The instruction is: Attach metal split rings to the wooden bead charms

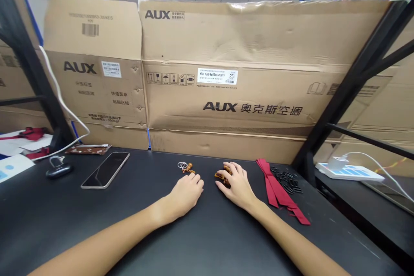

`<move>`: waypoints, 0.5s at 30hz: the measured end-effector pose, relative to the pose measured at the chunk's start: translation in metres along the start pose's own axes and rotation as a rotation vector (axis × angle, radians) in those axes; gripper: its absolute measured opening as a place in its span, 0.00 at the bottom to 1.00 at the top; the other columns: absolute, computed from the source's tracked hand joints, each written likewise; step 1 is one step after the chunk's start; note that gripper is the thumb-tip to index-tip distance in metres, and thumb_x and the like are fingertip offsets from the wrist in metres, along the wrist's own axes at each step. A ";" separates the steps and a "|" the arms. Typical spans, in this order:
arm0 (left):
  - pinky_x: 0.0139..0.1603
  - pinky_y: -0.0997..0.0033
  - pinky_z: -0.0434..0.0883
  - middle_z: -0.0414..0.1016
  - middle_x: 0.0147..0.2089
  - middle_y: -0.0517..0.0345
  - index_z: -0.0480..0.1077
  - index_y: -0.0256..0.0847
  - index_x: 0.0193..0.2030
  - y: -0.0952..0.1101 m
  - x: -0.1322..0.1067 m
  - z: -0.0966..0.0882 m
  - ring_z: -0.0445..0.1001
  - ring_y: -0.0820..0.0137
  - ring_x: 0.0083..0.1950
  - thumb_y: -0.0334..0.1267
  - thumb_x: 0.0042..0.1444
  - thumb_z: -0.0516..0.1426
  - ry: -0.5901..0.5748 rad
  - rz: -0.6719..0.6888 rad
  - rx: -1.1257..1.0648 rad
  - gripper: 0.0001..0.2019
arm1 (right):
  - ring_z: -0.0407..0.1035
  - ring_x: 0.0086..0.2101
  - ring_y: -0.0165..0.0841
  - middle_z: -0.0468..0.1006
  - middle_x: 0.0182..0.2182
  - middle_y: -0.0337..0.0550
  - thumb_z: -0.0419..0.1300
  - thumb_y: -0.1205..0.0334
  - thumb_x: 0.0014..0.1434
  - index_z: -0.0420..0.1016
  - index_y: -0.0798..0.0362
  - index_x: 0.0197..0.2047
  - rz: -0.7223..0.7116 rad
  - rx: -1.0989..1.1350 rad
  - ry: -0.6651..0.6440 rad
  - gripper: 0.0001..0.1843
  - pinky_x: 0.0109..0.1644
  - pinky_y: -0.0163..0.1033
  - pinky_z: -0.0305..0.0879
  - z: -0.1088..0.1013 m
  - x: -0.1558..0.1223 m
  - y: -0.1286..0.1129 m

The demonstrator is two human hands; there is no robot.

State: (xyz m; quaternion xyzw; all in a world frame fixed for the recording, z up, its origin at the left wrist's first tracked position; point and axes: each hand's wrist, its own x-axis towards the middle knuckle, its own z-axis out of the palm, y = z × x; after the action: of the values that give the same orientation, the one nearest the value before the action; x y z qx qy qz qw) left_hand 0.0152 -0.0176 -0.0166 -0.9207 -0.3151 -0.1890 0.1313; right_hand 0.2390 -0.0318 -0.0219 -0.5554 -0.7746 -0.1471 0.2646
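Note:
My left hand rests on the black tabletop with its fingers curled in; whatever they hold is hidden. Just beyond its fingertips lies a small brown wooden charm with an orange cord, and thin silvery rings lie against it. To the right, my right hand is bent over a small cluster of brown wooden charms with yellowish cord. Its fingers curve around the cluster and cover part of it.
Right of my right hand lie red ribbon strips and several black clasps. At the left are a phone, a black earbud case and a brown wrapper. Cardboard walls the back; a power strip sits far right.

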 end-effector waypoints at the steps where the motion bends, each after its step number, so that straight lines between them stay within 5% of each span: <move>1: 0.40 0.63 0.69 0.69 0.37 0.49 0.67 0.38 0.34 -0.002 0.000 -0.001 0.70 0.61 0.40 0.35 0.63 0.49 0.003 -0.005 0.005 0.08 | 0.55 0.56 0.48 0.67 0.54 0.50 0.58 0.55 0.58 0.75 0.46 0.45 -0.001 0.002 0.001 0.12 0.55 0.55 0.57 0.000 0.000 0.000; 8: 0.44 0.57 0.66 0.69 0.39 0.46 0.70 0.36 0.34 -0.033 0.005 -0.009 0.69 0.57 0.43 0.36 0.60 0.52 0.024 -0.037 0.073 0.09 | 0.55 0.56 0.47 0.67 0.53 0.50 0.58 0.56 0.58 0.75 0.47 0.43 0.006 0.018 -0.011 0.11 0.55 0.55 0.56 -0.002 0.000 -0.002; 15: 0.48 0.56 0.64 0.72 0.46 0.46 0.69 0.38 0.45 -0.044 0.007 -0.006 0.68 0.57 0.49 0.39 0.62 0.51 0.098 -0.146 -0.068 0.10 | 0.55 0.56 0.47 0.67 0.53 0.50 0.58 0.57 0.58 0.75 0.47 0.44 -0.017 0.020 0.006 0.11 0.56 0.55 0.57 -0.001 0.000 0.000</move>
State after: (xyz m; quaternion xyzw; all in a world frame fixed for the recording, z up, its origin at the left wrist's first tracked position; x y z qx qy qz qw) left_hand -0.0097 0.0178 -0.0025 -0.8889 -0.3680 -0.2534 0.1012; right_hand 0.2395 -0.0324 -0.0205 -0.5456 -0.7799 -0.1432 0.2712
